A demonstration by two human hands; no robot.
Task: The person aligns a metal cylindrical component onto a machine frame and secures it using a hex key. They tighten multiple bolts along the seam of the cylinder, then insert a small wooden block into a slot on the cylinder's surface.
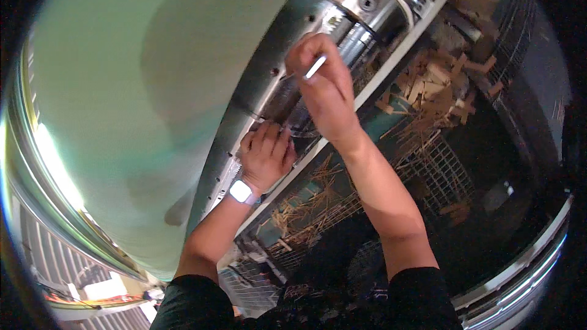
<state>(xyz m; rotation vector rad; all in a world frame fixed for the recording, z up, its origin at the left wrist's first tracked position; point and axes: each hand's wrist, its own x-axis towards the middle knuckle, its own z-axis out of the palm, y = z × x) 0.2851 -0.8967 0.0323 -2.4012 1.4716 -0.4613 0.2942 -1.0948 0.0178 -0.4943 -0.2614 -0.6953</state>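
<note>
My right hand (324,85) is closed in a fist just above a long steel bar (260,95). From it sticks a slim, shiny rod (316,67), bright at its visible end; the rest is hidden in the grip. My left hand (266,153) lies lower on the same bar, its fingers slightly bent and apart, fingertips touching the metal near a seam. Small round holes run along the bar, and toothed strips show beside both hands. Whether anything small lies under the left fingertips cannot be seen.
A big green curved surface (220,36) fills the left side. Steel shafts and a large socket-head bolt (367,2) sit at the top. Past a pale rail (373,82), brown strips and scraps (434,82) lie in heaps near a wire grid (437,168).
</note>
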